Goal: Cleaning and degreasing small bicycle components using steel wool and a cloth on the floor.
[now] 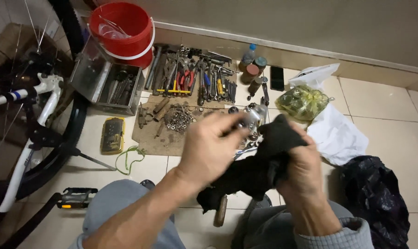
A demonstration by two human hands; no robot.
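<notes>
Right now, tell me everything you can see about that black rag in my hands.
The black rag is a dark, soft-looking cloth, crumpled and bunched, with no pattern visible. The right hand clutches its upper end, which pokes up above the fingers; the rest droops down and left toward the lap, ending in a ragged edge. The left hand, blurred, meets it at a small silvery metal part. It hangs above the tiled floor, not resting on it.

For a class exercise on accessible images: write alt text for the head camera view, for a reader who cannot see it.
Seen from above, a seated person's right hand grips a black rag while the left hand holds a small metal part against it. Beyond lie tools on cardboard, a red bucket and a white bicycle at left.
</notes>
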